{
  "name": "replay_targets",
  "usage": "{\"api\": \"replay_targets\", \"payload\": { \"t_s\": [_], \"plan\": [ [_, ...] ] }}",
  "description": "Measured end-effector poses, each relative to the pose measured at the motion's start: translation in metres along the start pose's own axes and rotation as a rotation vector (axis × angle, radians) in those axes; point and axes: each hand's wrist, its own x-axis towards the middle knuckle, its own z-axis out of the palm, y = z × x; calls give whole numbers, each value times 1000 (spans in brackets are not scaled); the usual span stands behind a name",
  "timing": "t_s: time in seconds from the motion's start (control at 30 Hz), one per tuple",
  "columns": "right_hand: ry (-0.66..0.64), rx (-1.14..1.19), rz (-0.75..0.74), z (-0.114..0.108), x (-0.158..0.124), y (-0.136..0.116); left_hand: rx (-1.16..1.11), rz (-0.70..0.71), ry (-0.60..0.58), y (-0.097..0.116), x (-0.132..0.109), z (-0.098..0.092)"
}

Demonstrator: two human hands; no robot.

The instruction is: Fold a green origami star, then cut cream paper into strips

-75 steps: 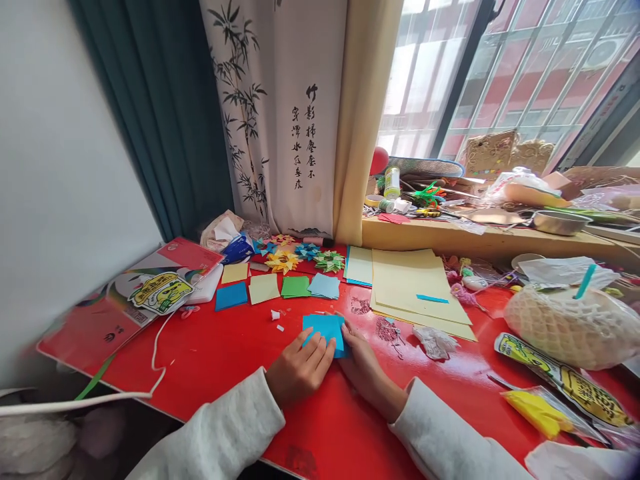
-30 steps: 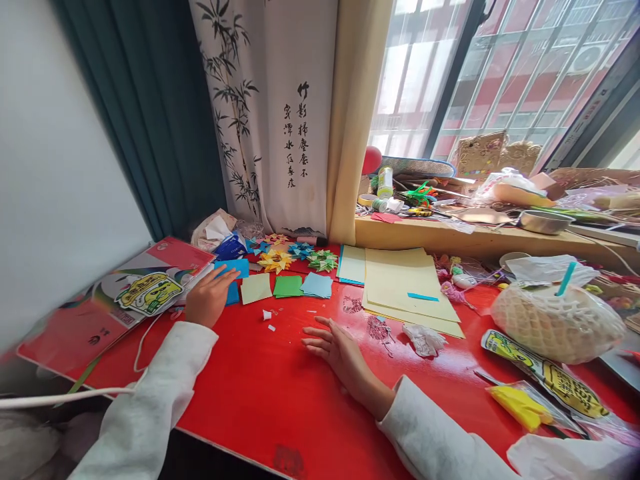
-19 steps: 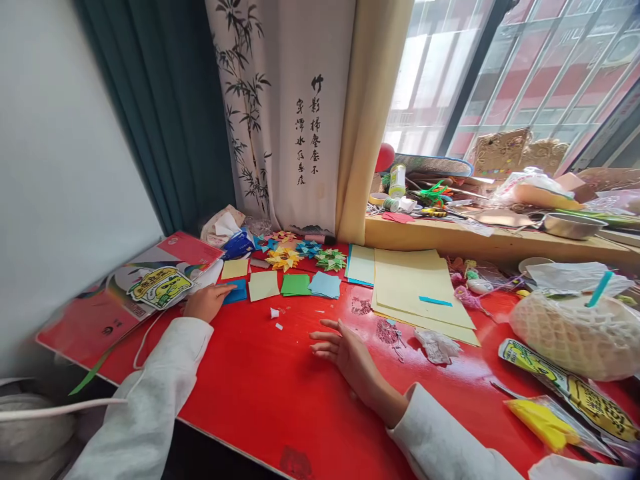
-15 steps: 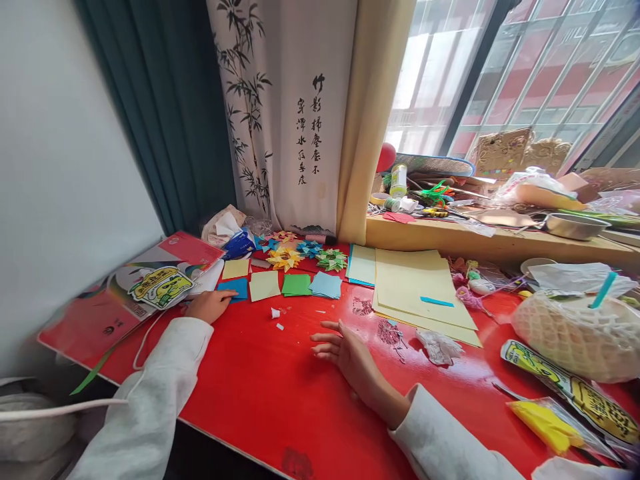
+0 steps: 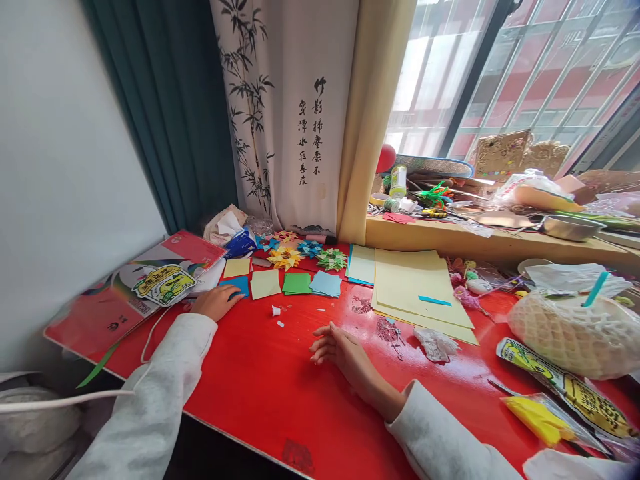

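- Over the front part of the red table (image 5: pixel 265 400), we see our right hand (image 5: pixel 340 350) with its fingers loosely curled, the palm turned toward the left.
- To the right of that arm, we see yellow material in a clear bag (image 5: pixel 537 421), and just beyond it a printed packet (image 5: pixel 565 387) lies slanted.
- Between the right hand and a net-covered bundle (image 5: pixel 575 337), we find a crumpled white piece (image 5: pixel 436 345) on the tabletop.
- Farther forward, our left hand (image 5: pixel 216 304) reaches to the blue paper stack (image 5: pixel 239 285), its fingers stretched out over the near left part; we cannot tell whether they grip any sheet.
- That blue stack lies at the left end of a row, and to its right we see a pale yellow stack (image 5: pixel 265 284), a green stack (image 5: pixel 297 283) and a light blue stack (image 5: pixel 326 284).
- Just behind the blue stack, we see a deeper yellow stack (image 5: pixel 237 268).
- Right of the row, we have large cream sheets (image 5: pixel 410 273) with a blue strip (image 5: pixel 434 301) on top.
- Behind the row, we see folded paper stars (image 5: pixel 278 259) grouped near the bamboo-print curtain (image 5: pixel 285 60).
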Motion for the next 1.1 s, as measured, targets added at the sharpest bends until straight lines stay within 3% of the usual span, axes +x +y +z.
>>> {"api": "replay_targets", "payload": {
  "t_s": [0.13,0.27,0.4,0.63,0.87,1.1],
  "plan": [
    [-14,-6,-2,0,0,0,-6,116,79,17,9,1],
    [-10,-13,3,1,0,0,0,248,51,30,18,8],
    [-5,-12,13,3,0,-3,15,313,21,29,21,12],
    [-10,-25,26,5,-1,-5,18,278,82,23,32,9],
    [-27,-52,1,3,0,-1,-26,286,-21,27,41,15],
    [-35,-98,2,3,1,0,-57,220,-53,32,50,8]
  ]
}}
